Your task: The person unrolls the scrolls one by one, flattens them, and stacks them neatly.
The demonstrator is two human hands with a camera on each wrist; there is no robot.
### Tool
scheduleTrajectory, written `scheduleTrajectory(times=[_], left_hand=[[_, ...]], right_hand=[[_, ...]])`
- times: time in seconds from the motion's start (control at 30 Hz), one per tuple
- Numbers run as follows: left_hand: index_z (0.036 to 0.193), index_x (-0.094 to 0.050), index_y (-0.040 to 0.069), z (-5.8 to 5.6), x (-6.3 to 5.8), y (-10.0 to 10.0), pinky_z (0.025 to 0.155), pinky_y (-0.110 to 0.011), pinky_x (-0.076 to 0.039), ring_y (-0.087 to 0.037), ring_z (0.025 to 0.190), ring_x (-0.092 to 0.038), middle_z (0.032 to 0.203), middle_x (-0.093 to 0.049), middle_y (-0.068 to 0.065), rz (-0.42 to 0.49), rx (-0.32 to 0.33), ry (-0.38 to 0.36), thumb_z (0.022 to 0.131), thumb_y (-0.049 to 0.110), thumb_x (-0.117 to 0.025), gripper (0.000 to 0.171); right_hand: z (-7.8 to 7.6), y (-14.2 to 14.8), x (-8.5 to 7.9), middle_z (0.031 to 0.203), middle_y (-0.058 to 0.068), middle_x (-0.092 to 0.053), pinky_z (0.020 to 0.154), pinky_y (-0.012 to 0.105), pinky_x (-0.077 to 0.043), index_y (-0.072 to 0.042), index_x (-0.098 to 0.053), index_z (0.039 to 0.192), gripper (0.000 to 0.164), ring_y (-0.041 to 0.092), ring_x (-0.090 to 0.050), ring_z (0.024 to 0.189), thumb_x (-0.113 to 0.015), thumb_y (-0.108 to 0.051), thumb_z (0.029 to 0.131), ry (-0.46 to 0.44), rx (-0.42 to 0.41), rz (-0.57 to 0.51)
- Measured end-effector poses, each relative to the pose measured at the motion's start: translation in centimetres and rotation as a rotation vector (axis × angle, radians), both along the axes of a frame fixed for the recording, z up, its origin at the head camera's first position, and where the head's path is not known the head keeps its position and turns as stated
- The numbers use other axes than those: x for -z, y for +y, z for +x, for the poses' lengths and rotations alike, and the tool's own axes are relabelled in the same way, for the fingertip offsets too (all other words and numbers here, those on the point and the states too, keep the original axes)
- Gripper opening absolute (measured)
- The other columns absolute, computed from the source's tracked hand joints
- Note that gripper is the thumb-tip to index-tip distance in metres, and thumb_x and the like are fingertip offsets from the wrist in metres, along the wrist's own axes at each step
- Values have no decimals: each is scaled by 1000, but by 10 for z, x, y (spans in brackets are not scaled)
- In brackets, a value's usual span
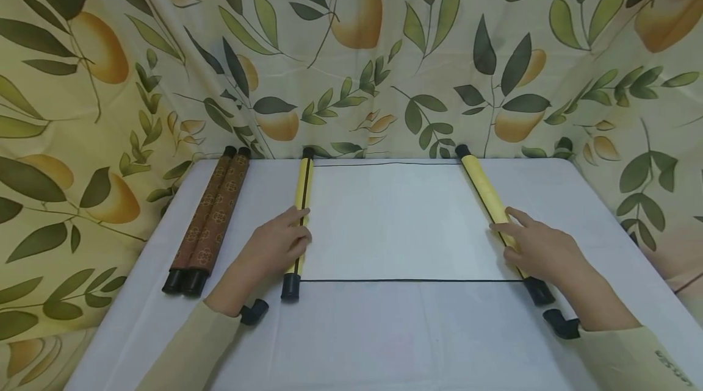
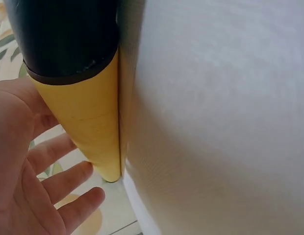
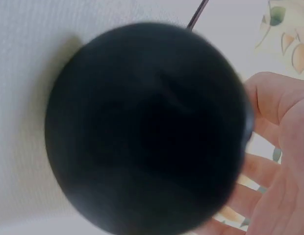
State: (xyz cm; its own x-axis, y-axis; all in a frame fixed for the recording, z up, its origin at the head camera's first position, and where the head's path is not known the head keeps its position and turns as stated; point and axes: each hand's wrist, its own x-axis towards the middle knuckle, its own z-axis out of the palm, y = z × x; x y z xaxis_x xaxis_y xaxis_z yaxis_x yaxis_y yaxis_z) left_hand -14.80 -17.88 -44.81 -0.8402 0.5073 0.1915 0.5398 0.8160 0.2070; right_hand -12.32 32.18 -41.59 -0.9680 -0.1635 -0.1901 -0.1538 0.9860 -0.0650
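Observation:
A blank white scroll [image 1: 395,220] with thin black borders lies spread on the table between two yellow rolled ends. My left hand [image 1: 274,244] touches the left yellow roll [image 1: 304,186] from its outer side. In the left wrist view, loosely spread fingers [image 2: 71,181] lie alongside that roll, below its black end cap [image 2: 68,39]. Across the scroll, my right hand [image 1: 544,247] rests its fingertips on the slanted right yellow roll [image 1: 480,183]. Its black end cap [image 3: 147,132] fills most of the right wrist view and partly hides the right fingers.
Two brown patterned rolls [image 1: 219,214] with black caps lie side by side on the left of the white-covered table [image 1: 351,336]. Behind the table hangs a curtain [image 1: 329,74] printed with fruit and leaves. Black wrist cameras [image 1: 254,312] sit below both hands.

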Motion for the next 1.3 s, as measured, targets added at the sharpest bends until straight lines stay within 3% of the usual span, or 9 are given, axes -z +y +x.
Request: scheduleTrajectory(times=[0.23, 0.4, 0.57, 0.8, 1.03, 1.3], left_hand=[[93, -76, 21, 0, -3, -2, 103, -44, -49, -32, 140, -44, 147, -54, -8, -12, -14, -11, 96, 27, -66, 12], [94, -78, 21, -1, -7, -4, 97, -44, -52, -32, 139, -46, 145, -55, -7, -6, -11, -9, 96, 23, -64, 14], [97, -77, 20, 0, -11, -8, 96, -44, -53, -32, 137, -48, 144, -56, -8, -30, -24, -25, 96, 24, -64, 14], [99, -76, 19, 0, -9, -14, 97, -43, -52, -31, 135, -51, 145, -55, -9, -17, -2, -11, 95, 27, -69, 11], [106, -77, 18, 2, -9, -19, 93, -41, -54, -29, 134, -52, 145, -55, -8, -38, -12, -18, 96, 24, -65, 16], [107, -76, 17, 5, -9, -25, 98, -44, -51, -32, 136, -50, 148, -52, -10, -51, -32, -50, 94, 31, -70, 20]], right_hand=[[-2, 4, 1, 152, 29, -33, 49, 35, -45, -11, -57, 139, 55, 45, -62, 101, -71, -29, 88, 13, -17, 52], [-3, 7, 0, 153, 30, -29, 48, 31, -40, -9, -55, 140, 58, 33, -59, 85, -71, -20, 86, -18, 4, 44], [-4, 10, 0, 152, 33, -27, 48, 32, -41, -9, -54, 142, 58, 37, -59, 87, -67, -17, 86, -21, 16, 55], [-4, 14, -1, 150, 35, -29, 50, 34, -44, -6, -51, 144, 61, 43, -59, 93, -66, -25, 88, -20, 47, 76], [-3, 19, 0, 149, 36, -29, 49, 33, -43, -8, -47, 145, 63, 39, -59, 87, -66, -19, 87, -36, 55, 48], [-3, 25, 0, 147, 39, -29, 50, 34, -42, -9, -51, 144, 59, 38, -56, 84, -63, -19, 86, -68, 70, 38]])
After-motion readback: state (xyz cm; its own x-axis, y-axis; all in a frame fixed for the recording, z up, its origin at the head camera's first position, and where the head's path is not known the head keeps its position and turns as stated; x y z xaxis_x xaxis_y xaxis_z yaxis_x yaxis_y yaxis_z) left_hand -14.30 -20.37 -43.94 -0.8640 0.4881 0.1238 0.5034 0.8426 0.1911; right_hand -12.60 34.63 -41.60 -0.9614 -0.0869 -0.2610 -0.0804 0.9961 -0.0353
